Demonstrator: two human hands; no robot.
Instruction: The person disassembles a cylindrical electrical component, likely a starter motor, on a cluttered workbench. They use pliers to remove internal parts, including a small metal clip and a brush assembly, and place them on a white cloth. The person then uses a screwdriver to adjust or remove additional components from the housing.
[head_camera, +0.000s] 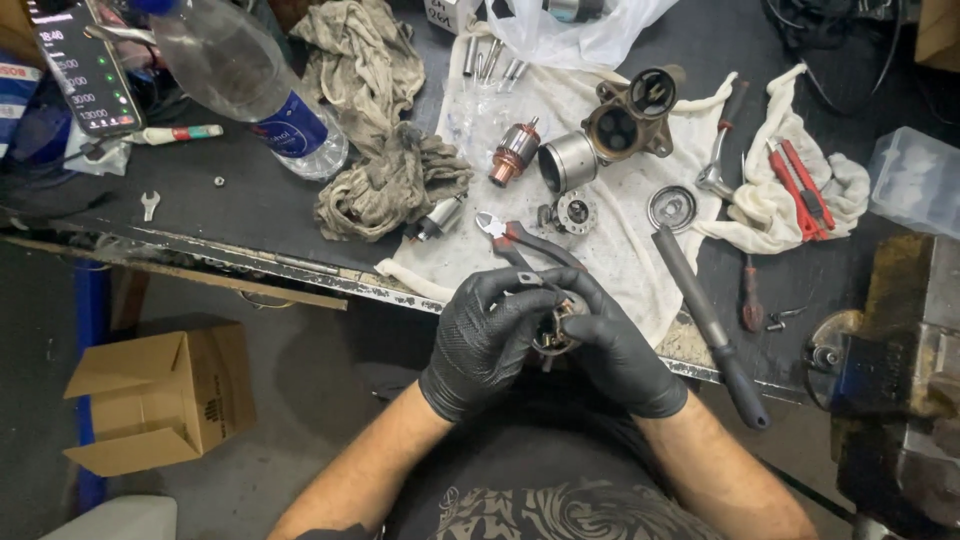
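The dark surface (250, 200) runs across the upper view, its near edge slanting down toward the right, and a white cloth (620, 215) covers its middle. At the right edge stands a heavy rusty bench vise (900, 370); below the surface on the left, a cardboard box (165, 395) sits on the floor. On the surface's left half lie a clear plastic bottle (250, 85) on its side and a crumpled grey rag (385, 150). Spread on the cloth are a cast metal housing (630, 120), a steel cylinder sleeve (568, 160), a copper-wound armature (514, 152), a round metal cap (671, 208) and red-handled pliers (515, 240) just beyond the hands. A long grey-handled tool (710, 325) slants down over the surface's edge to the right, and a second red-handled tool (805, 190) rests on a smaller rag farther right. Both hands wear black gloves and meet in front of the person's body, just off the near edge of the surface. The left hand (485, 345) and right hand (620, 350) are both closed around a small metal assembly (555, 325), which sits between them at their fingertips, equally close to each. Fingers hide most of it, so its long axis cannot be told; only metal tabs and a rounded body show.
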